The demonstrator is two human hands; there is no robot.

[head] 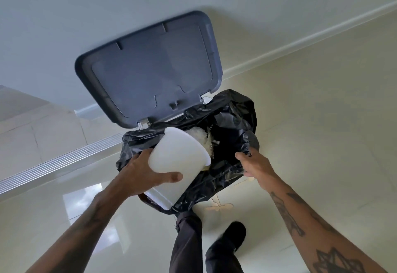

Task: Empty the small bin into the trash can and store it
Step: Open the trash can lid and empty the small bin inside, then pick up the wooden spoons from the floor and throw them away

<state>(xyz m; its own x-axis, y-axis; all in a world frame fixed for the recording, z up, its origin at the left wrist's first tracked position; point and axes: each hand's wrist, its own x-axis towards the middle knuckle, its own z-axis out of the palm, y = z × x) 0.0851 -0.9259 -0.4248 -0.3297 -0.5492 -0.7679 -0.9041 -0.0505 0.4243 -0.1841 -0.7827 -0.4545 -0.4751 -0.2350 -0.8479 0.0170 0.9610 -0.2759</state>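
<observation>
A small white bin (176, 154) is tipped on its side over the mouth of the trash can, its opening turned toward the inside. My left hand (148, 169) grips it from below and from the left. Crumpled white waste (198, 133) shows at its mouth, inside the can. The trash can has a black liner bag (234, 109) folded over its rim and a dark grey lid (150, 68) standing open against the wall. My right hand (255, 163) pinches the liner's near right edge.
The can stands on a glossy pale tiled floor (322, 122) against a light wall with a baseboard (300, 43). A sliding-door track (60, 161) runs on the left. My legs and a black shoe (234, 234) are just in front of the can.
</observation>
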